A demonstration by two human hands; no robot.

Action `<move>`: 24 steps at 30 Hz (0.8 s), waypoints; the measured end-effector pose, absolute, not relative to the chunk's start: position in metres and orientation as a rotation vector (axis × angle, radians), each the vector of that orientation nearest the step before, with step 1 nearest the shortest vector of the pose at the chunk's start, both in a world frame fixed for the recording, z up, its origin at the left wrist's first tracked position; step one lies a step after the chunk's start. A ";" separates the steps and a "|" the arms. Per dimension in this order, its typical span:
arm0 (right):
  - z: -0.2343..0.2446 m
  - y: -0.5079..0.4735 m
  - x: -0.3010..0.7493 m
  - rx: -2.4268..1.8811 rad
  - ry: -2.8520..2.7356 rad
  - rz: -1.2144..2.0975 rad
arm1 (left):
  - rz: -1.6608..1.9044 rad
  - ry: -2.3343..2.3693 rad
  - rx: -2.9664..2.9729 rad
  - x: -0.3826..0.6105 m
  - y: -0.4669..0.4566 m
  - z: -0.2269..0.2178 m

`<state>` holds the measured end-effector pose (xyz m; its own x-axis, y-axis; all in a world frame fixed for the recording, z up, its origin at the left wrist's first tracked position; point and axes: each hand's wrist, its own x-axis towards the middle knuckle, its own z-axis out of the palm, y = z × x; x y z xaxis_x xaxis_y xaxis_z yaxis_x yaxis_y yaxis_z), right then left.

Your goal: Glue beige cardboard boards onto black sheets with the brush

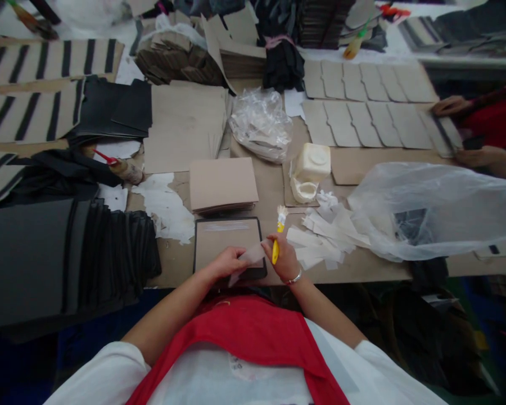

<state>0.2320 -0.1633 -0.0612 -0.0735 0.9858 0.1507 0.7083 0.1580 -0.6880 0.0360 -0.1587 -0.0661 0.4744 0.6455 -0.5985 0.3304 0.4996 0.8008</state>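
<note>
My left hand pinches one end of a translucent white strip. At the strip's other end, the fingers of my right hand close on it and also hold a yellow-handled brush, its pale bristles pointing away from me. Beneath the strip lies a tan board with a black border, with a whitish band across its upper part. Just behind it sits a stack of tan boards. Loose white strips are heaped right of my right hand.
A cut-open white plastic jug stands behind the strips, beside a clear plastic bag. A larger plastic bag spreads to the right. Black folded pieces are piled at left. A co-worker's hands handle boards at far right.
</note>
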 end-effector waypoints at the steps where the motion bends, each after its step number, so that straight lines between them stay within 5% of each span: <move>1: -0.066 -0.158 0.230 -1.639 -1.804 0.544 | 0.256 1.153 1.058 0.022 -0.155 -0.066; 9: -0.115 -0.115 0.205 -1.701 -1.823 0.341 | 0.610 1.621 0.736 -0.059 -0.127 -0.090; 24: -0.147 -0.099 0.190 -1.713 -1.948 0.251 | 0.439 2.065 1.229 -0.059 -0.117 -0.109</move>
<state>0.1896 -0.0989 -0.1468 -0.0568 0.9630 0.2634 0.8646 0.1794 -0.4694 -0.0587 -0.1166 -0.1093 -0.3186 0.8666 -0.3841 0.6352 0.4960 0.5920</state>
